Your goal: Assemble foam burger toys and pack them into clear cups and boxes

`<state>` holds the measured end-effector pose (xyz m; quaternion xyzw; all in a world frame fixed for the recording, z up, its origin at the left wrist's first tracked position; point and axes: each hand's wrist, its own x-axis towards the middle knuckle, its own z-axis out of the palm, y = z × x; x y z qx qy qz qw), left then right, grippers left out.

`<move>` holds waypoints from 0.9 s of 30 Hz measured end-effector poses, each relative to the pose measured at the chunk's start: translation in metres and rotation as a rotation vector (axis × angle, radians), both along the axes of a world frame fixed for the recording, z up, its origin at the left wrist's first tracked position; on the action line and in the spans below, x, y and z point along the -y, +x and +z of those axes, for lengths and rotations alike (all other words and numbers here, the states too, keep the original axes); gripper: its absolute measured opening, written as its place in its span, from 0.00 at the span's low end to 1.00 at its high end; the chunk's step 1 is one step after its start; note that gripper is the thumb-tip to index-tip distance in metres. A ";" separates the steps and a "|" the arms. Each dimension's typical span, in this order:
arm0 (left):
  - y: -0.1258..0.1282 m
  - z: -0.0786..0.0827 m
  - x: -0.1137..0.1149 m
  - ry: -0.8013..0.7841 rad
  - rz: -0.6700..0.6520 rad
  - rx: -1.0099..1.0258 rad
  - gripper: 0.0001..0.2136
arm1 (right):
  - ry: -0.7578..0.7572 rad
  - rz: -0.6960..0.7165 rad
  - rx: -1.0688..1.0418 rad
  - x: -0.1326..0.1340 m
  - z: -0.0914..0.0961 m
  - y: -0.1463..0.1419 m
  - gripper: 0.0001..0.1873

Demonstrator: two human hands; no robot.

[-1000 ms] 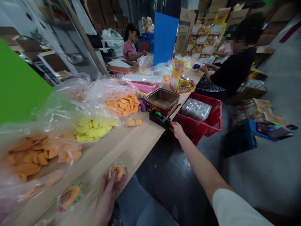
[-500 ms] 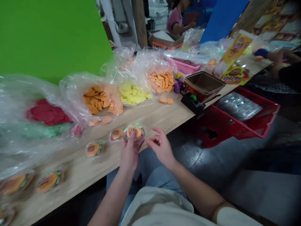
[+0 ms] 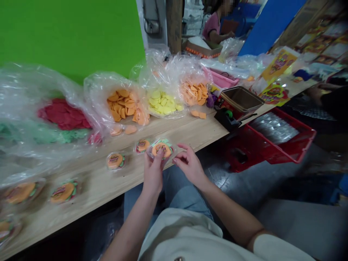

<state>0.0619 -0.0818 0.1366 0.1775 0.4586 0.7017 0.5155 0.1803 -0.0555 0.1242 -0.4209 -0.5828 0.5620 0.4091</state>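
Holding of one round burger-printed packet (image 3: pixel 162 149) is recorded: it is pinched by the left hand (image 3: pixel 153 174) over the front edge of the wooden worktop (image 3: pixel 92 185). The right hand (image 3: pixel 190 166) is held open, fingers loosely curled, just beside the packet; contact is hard to confirm from this view. Similar packets (image 3: pixel 115 161) are laid out in a row. Flat orange discs (image 3: pixel 122 105) are stored in clear plastic bags behind. An edge pinch is advised, leaving the print uncovered.
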 end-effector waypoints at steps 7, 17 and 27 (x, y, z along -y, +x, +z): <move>-0.004 -0.003 0.001 -0.031 0.056 -0.020 0.17 | 0.013 0.009 0.006 0.006 0.003 -0.003 0.17; 0.001 0.006 0.004 0.036 0.018 -0.033 0.16 | 0.004 -0.127 0.082 0.002 -0.014 -0.010 0.16; -0.010 0.004 0.000 0.016 0.049 0.049 0.14 | 0.246 -0.190 0.388 0.013 -0.013 0.008 0.07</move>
